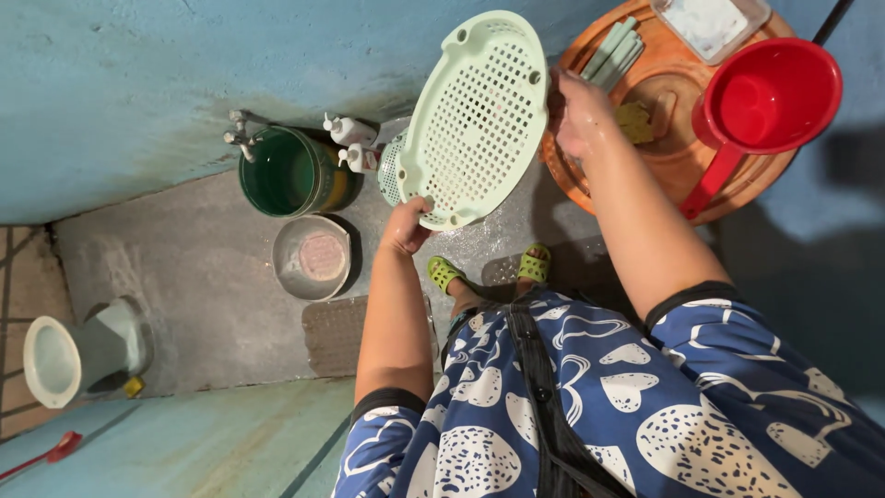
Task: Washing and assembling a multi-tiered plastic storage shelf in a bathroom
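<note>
A pale green perforated plastic basket tray (475, 115) is held up on edge over a wet concrete floor. My left hand (406, 226) grips its lower rim. My right hand (579, 112) is at the tray's upper right rim, fingers curled against it, just above an orange basin (673, 166). Inside that basin lie several pale green chopsticks (613, 48) and a yellowish sponge (634, 122). A red ladle-style scoop (765, 92) rests on the basin's right side.
A green bucket (290, 173) stands under a wall tap (241, 138), with two white pump bottles (355, 143) beside it. A metal pot (313, 256) sits on the floor. A squat toilet (78, 355) is at far left. My feet in green sandals (489, 269) stand below the tray.
</note>
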